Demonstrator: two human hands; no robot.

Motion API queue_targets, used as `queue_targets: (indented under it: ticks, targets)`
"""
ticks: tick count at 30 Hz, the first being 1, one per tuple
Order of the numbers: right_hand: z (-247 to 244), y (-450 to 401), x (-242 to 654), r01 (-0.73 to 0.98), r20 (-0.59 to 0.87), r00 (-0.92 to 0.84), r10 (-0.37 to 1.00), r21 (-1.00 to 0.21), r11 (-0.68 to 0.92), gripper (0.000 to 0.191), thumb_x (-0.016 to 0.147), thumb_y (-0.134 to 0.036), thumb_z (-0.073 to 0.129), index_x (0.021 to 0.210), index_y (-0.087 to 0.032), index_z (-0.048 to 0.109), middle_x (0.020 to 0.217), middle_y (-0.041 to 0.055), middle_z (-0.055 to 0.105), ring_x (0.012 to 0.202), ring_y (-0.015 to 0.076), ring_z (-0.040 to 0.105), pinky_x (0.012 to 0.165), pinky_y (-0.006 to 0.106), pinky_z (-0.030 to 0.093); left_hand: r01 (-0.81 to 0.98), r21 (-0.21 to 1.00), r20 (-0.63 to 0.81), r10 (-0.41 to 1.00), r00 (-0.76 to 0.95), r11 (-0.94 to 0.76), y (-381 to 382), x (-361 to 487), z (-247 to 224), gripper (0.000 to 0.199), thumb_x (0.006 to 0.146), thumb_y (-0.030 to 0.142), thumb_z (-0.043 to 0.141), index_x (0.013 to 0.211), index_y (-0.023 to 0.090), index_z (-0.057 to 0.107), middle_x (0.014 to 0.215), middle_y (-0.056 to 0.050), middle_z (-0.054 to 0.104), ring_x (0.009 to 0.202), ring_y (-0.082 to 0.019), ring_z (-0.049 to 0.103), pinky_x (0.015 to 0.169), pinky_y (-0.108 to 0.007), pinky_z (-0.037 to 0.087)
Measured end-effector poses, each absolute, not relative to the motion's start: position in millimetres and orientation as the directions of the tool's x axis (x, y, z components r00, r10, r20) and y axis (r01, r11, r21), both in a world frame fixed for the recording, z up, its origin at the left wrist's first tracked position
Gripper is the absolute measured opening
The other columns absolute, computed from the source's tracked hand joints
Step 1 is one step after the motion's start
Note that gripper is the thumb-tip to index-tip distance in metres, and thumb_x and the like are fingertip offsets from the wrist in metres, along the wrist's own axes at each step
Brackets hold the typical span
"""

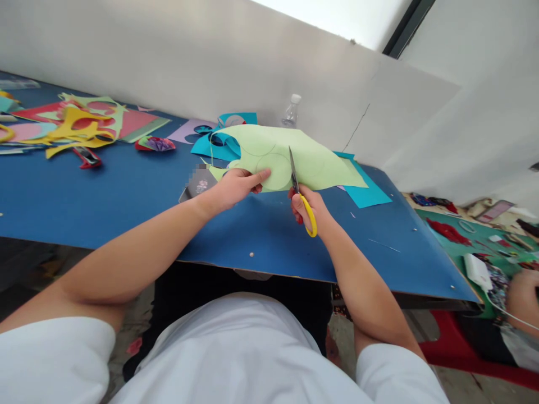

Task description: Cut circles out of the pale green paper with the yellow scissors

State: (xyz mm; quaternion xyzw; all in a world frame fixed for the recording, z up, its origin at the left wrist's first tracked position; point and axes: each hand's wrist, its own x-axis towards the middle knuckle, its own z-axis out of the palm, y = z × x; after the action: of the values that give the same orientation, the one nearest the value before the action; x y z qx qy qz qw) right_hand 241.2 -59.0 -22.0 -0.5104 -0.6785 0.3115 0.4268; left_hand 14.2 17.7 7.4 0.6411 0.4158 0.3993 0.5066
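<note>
A sheet of light green paper (314,148) with circles drawn on it is held up over the blue table. My left hand (242,184) pinches its near edge, thumb on top beside a drawn circle. In my right hand (309,205) is a pair of scissors (309,216) with yellow handles. The blades lie at the paper's near edge, right of the circle, one blade showing above the sheet. Below the paper, left of my left hand, a dark phone-like object (200,182) rests partly covered.
Blue paper scraps (368,193) lie behind and right of the sheet. A clear bottle (291,112) stands by the wall. Yellow cut paper (80,126), a stapler (87,157) and a folded colourful paper piece (155,144) lie left. Another person's arm (524,297) shows at a green table, far right.
</note>
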Motion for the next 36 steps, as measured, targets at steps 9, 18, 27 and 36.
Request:
queue_targets:
  ticks: [9,18,27,36]
  targets:
    - [-19,-61,244,0.49,0.335,-0.15,0.93,-0.792,0.364,0.079,0.087,-0.1,0.046,0.104,-0.024,0.059,0.082,0.0062,0.062,0.075,0.0233,0.062,0.059,0.035,0.047,0.301,0.885,0.254,0.912,0.323,-0.354,14,12,7,0.06,0.089,0.072,0.069,0.061,0.02,0.064,0.065,-0.005,0.064,0.064,-0.017,0.056,0.069,-0.033,0.048]
    - [-21,-58,246,0.458,0.324,-0.248,0.913,-0.791,0.405,0.081,0.087,-0.1,0.044,0.114,-0.024,0.055,0.088,0.0053,0.059,0.072,0.0211,0.055,0.061,0.035,0.045,0.258,0.791,0.428,0.803,0.415,-0.555,11,3,13,0.046,0.097,0.062,0.068,0.103,0.018,0.079,0.088,-0.006,0.076,0.083,-0.022,0.07,0.084,-0.03,0.058]
    - [-30,-51,249,0.415,0.317,-0.302,0.899,-0.805,0.424,0.08,0.088,-0.098,0.047,0.117,-0.023,0.055,0.09,0.0066,0.06,0.079,0.0229,0.061,0.062,0.035,0.05,0.263,0.693,0.497,0.71,0.499,-0.671,12,-4,26,0.039,0.098,0.061,0.063,0.105,0.028,0.082,0.115,-0.007,0.081,0.128,-0.029,0.069,0.112,-0.032,0.052]
    - [-29,-54,246,0.397,0.369,-0.341,0.864,-0.777,0.488,0.077,0.092,-0.095,0.046,0.118,-0.022,0.054,0.09,0.0055,0.061,0.076,0.0206,0.059,0.065,0.035,0.05,0.326,0.753,0.396,0.789,0.47,-0.572,9,-9,24,0.045,0.096,0.068,0.066,0.101,0.027,0.083,0.103,-0.008,0.081,0.118,-0.033,0.072,0.106,-0.039,0.056]
